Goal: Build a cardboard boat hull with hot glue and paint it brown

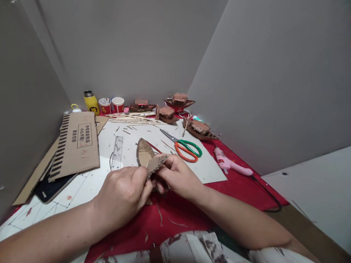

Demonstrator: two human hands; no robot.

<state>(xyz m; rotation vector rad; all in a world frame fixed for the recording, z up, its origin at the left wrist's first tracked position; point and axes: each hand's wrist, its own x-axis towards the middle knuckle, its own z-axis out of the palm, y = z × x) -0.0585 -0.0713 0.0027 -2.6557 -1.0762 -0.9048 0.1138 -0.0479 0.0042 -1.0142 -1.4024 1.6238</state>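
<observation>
A corrugated cardboard boat hull (143,150) is held in both hands above the middle of the tabletop (189,217), its pointed end aimed at the far edge. The left hand (123,188) has its grip pinched on the near part of the hull, thumb and fingers pressed against the cardboard. The right hand (178,175) pinches the same part from the other side, next to a curved cardboard strip (157,163) that rises between the hands; whether strip and hull are one piece cannot be told.

Just beyond the hands, a clear ruler (117,152) and scissors (176,140) with one green and one orange handle lie on a white sheet (210,173). A pink glue gun (231,165) rests near the right edge, its cord running toward the near right corner. Along the left edge, a printed cardboard panel (78,144) lies partly over a dark flat object (53,188).

Near the far edge stand a yellow bottle (91,103) and two red-and-white paper cups (118,106), with thin wooden sticks (131,118) scattered in front. Four model boats (201,128) with brown roofs sit toward the far right corner.
</observation>
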